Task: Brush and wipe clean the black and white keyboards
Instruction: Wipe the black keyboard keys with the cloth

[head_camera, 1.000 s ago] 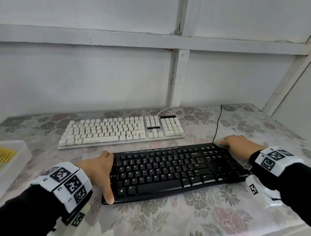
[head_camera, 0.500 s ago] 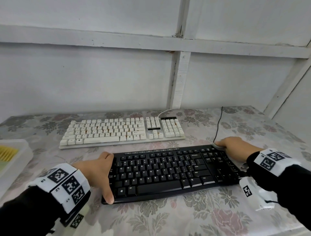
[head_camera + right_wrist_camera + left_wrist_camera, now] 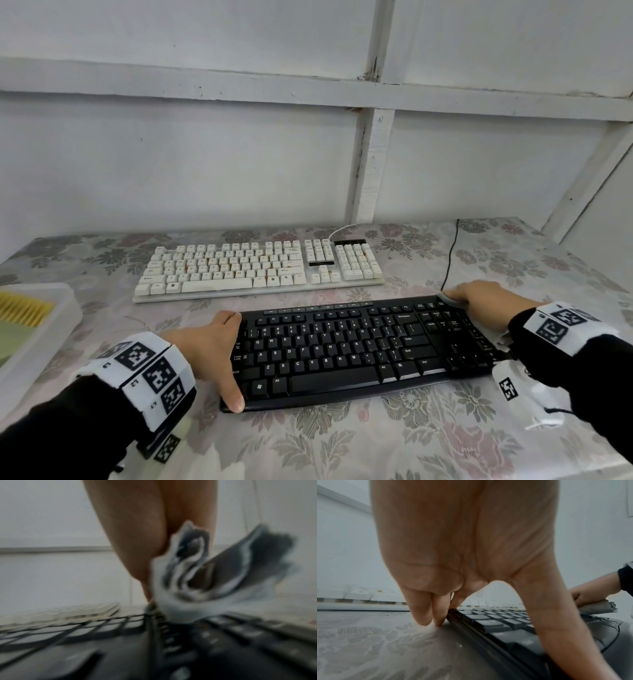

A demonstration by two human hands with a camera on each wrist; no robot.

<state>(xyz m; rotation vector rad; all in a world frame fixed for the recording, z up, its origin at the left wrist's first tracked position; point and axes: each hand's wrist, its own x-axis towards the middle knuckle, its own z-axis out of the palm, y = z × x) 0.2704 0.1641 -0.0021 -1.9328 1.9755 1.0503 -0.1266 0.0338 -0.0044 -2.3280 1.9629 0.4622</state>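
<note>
The black keyboard (image 3: 363, 349) lies near the front edge of the table (image 3: 342, 442), flat on the flowered cover, and the wiping of it looks to be under way. The right hand (image 3: 479, 301) lies flat over a crumpled pale cloth (image 3: 597, 606) at the keyboard's far right corner, fingers fairly straight and pressing it down, while the right wrist view is too blurred to show any curl round the cloth. The left hand (image 3: 212, 356) braces the keyboard's left end, fingers straight down its side with their tips touching the table and the thumb (image 3: 233, 394) laid along the near left corner; it grips nothing. Just beyond lies the white keyboard (image 3: 260, 270), well apart from both hands, some keys carrying orange-brown marks, so I judge it is not yet wiped. Whether either board has been brushed cannot be told. Counted: two keyboards, one cloth, two hands, and one pale tray (image 3: 51, 329) at the left edge holding something with yellow bristles (image 3: 24, 308), perhaps the brush.
</note>
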